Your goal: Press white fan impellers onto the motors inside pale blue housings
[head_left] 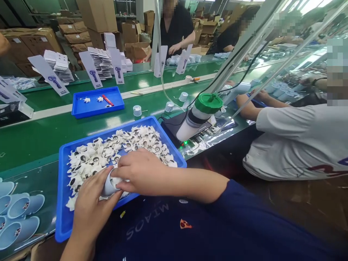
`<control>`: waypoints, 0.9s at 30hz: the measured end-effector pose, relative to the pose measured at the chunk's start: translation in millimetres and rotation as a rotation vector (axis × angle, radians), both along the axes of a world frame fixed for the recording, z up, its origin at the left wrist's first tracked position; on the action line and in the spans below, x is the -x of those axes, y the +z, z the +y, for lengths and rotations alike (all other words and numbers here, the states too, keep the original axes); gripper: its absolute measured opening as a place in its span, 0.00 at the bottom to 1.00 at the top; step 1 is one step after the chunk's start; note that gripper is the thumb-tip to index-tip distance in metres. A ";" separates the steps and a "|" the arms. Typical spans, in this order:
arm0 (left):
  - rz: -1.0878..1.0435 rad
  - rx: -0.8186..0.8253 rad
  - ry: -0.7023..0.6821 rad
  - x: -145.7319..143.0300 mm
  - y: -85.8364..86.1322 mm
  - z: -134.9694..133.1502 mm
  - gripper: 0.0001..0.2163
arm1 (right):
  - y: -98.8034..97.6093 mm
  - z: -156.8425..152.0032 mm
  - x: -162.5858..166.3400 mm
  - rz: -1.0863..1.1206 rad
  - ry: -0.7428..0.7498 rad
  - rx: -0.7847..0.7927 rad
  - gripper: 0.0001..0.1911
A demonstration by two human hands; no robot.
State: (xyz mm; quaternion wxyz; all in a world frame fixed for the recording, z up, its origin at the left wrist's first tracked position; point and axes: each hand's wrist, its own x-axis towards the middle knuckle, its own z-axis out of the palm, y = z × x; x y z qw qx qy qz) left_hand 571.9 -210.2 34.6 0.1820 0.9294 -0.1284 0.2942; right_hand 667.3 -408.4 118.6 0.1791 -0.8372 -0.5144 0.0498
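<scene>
Your left hand grips a small white cup over the blue tray; your right hand pinches its rim. You seem mid-fitting; next likely needs a white fan piece from that tray.

- A small blue tray sits farther back on the green counter, holding a red pen and a few white bits.
- White cards printed with a blue fan stand in a row along the far belt, with stacks of flat white boxes behind them.
- Pale blue cups lie at the near left.
- A white bottle with a green cap leans to the right of the counter, beside black cables.
- Small white cylinders dot the middle belt.
- A person in a white shirt sits on the right; another in black stands far back.
- Brown cartons are piled against the far wall.
</scene>
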 end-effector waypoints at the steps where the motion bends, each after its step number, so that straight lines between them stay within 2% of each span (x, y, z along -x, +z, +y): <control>1: -0.013 -0.036 -0.018 -1.6 1.6 2.1 0.22 | 0.1 -1.0 0.4 -0.058 -0.004 0.021 0.15; 4: -0.007 -0.056 0.026 -3.3 5.4 5.3 0.23 | -0.3 -4.4 -3.2 -0.072 -0.051 0.017 0.13; 7: 0.028 0.014 0.103 -1.6 7.7 2.2 0.25 | -1.8 -8.6 -10.5 0.085 -0.035 -0.111 0.13; 9: 0.040 0.045 0.094 -0.3 8.9 -1.4 0.25 | -3.7 -10.4 -13.1 0.161 0.019 -0.168 0.15; 16: -0.034 0.057 0.041 3.8 7.6 -8.5 0.25 | -16.7 -2.7 -13.1 0.076 0.059 -0.166 0.14; 20: -0.087 0.041 0.100 5.3 1.7 -17.0 0.26 | -30.3 9.6 -24.0 0.199 0.085 -0.161 0.12; 24: 0.023 0.107 0.193 3.1 0.6 -23.9 0.24 | -40.3 12.4 -31.9 0.351 0.045 -0.290 0.13; 27: 0.085 0.142 0.129 -1.5 6.0 -16.2 0.26 | -42.7 -6.7 -34.5 0.384 0.058 -0.425 0.11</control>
